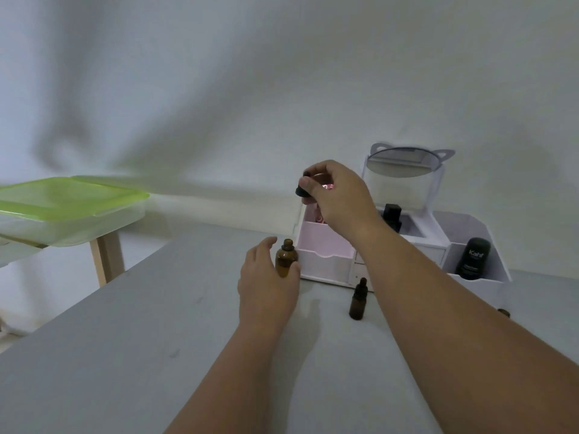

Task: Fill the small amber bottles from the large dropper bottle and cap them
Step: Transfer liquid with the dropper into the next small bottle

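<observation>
Steadying the big bottle (285, 260) on the table (156, 339), the left hand (266, 283) wraps loosely round its side, thumb and fingers touching the glass; its neck is open. Above it, the right hand (335, 195) pinches the black dropper cap (302, 187), lifted clear of the neck. Whether a glass tube hangs below cannot be seen. A small capped bottle (357, 300) stands just right of the left hand, under the right forearm. Behind both hands sits a white organiser (329, 261). This looks like the drawing-out step; next, the small bottle needs uncapping before the dropper can be aimed into its narrow mouth.
</observation>
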